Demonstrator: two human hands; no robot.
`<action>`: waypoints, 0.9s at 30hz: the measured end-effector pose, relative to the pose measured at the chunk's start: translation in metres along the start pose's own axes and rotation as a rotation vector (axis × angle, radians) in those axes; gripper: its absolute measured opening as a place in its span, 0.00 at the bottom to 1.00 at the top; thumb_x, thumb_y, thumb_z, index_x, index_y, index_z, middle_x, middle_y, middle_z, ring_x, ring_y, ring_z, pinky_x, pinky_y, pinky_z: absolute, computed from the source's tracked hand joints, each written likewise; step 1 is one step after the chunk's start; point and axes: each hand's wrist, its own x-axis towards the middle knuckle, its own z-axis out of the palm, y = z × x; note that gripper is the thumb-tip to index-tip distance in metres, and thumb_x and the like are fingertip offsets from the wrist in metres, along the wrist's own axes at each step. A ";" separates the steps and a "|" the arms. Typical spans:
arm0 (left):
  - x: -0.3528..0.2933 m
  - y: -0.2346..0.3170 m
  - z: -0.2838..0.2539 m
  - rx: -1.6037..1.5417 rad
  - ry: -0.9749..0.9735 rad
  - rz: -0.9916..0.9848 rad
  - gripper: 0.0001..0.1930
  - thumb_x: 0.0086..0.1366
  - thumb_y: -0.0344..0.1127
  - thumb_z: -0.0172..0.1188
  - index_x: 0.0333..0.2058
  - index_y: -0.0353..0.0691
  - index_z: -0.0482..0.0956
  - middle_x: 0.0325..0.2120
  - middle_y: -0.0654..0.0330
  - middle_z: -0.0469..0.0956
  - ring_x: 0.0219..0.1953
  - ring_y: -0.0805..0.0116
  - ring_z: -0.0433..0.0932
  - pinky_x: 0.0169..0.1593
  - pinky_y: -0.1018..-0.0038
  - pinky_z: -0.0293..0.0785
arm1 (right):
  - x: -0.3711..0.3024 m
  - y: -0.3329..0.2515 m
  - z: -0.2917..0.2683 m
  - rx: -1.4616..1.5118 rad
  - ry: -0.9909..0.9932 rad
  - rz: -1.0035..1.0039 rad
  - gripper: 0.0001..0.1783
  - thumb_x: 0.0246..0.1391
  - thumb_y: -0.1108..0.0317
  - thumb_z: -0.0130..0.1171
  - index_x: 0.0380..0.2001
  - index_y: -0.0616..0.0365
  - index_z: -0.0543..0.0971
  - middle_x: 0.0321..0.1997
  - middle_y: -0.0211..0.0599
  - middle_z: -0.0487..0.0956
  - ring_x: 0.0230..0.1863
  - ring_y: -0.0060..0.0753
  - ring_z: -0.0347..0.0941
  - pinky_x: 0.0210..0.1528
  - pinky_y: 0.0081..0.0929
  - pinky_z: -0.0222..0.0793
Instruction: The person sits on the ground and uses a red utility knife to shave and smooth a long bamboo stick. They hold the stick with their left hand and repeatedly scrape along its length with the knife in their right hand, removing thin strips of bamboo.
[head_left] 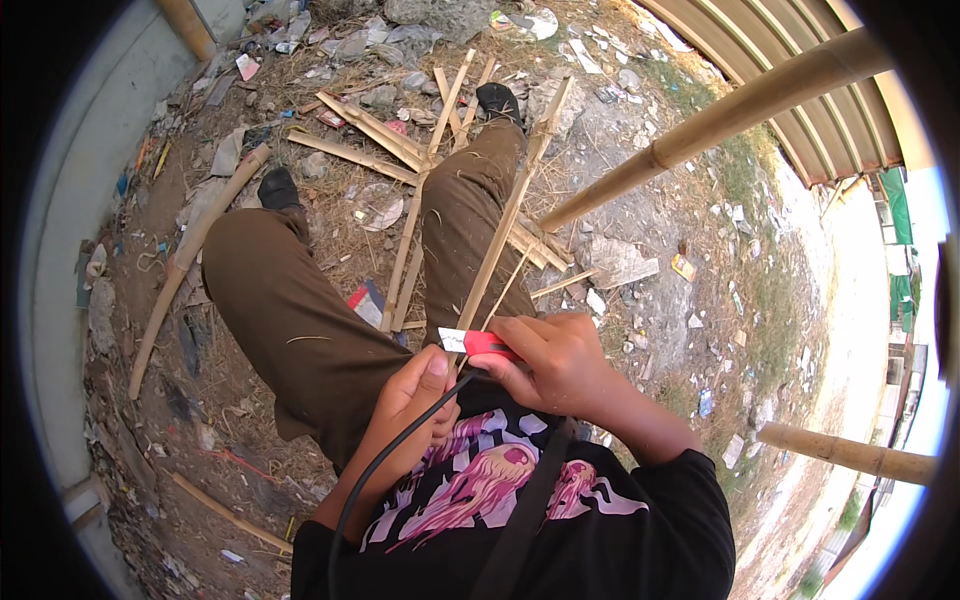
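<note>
My right hand (560, 362) is closed around a red box cutter (488, 346), its blade bare and pointing left, lying against a long split bamboo strip (508, 218). The strip runs from my lap up and away over my right leg. My left hand (412, 398) is closed at the strip's near end, just below the blade, its thumb close to the cutter. Beside the strip a thin bamboo sliver (509, 287) sticks out from under the cutter. A black cable (400, 437) crosses in front of my left hand and partly hides its grip.
More split bamboo pieces (372, 130) lie beyond and between my legs. A thick bamboo pole (700, 128) slants in from the upper right; another pole (850, 452) is at the right edge. A bamboo length (190, 255) lies at left near a pale wall (60, 260). Litter and stones cover the ground.
</note>
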 end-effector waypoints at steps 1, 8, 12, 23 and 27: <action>0.000 -0.002 -0.001 -0.010 -0.002 0.006 0.20 0.83 0.53 0.45 0.35 0.44 0.65 0.21 0.73 0.57 0.20 0.84 0.54 0.22 0.82 0.51 | 0.001 0.001 -0.002 -0.065 0.030 0.050 0.16 0.59 0.53 0.71 0.33 0.54 0.81 0.20 0.36 0.77 0.16 0.41 0.76 0.18 0.36 0.66; 0.002 0.001 0.002 0.020 -0.052 -0.047 0.21 0.83 0.54 0.43 0.35 0.44 0.64 0.19 0.72 0.55 0.17 0.83 0.52 0.20 0.81 0.48 | 0.007 0.015 -0.021 -0.067 0.078 0.158 0.16 0.59 0.55 0.72 0.31 0.55 0.81 0.18 0.36 0.77 0.15 0.40 0.75 0.18 0.36 0.67; 0.004 0.001 0.000 -0.007 -0.037 -0.007 0.21 0.83 0.55 0.43 0.35 0.45 0.64 0.20 0.72 0.57 0.20 0.84 0.55 0.22 0.82 0.50 | 0.006 0.003 -0.015 -0.099 0.001 0.034 0.17 0.58 0.52 0.72 0.30 0.52 0.80 0.18 0.32 0.76 0.15 0.39 0.74 0.17 0.35 0.66; 0.000 0.000 -0.004 -0.045 -0.051 -0.020 0.20 0.84 0.53 0.44 0.36 0.44 0.64 0.20 0.73 0.55 0.19 0.84 0.53 0.22 0.81 0.48 | 0.014 0.015 -0.010 -0.092 0.080 0.082 0.16 0.59 0.54 0.72 0.31 0.54 0.80 0.17 0.35 0.77 0.15 0.41 0.75 0.18 0.35 0.66; 0.001 -0.003 -0.004 -0.045 -0.029 -0.007 0.20 0.83 0.53 0.44 0.36 0.44 0.65 0.20 0.73 0.55 0.19 0.84 0.53 0.22 0.82 0.48 | 0.010 -0.003 -0.006 -0.151 0.065 0.076 0.17 0.59 0.53 0.72 0.32 0.55 0.80 0.17 0.34 0.76 0.15 0.41 0.74 0.18 0.35 0.66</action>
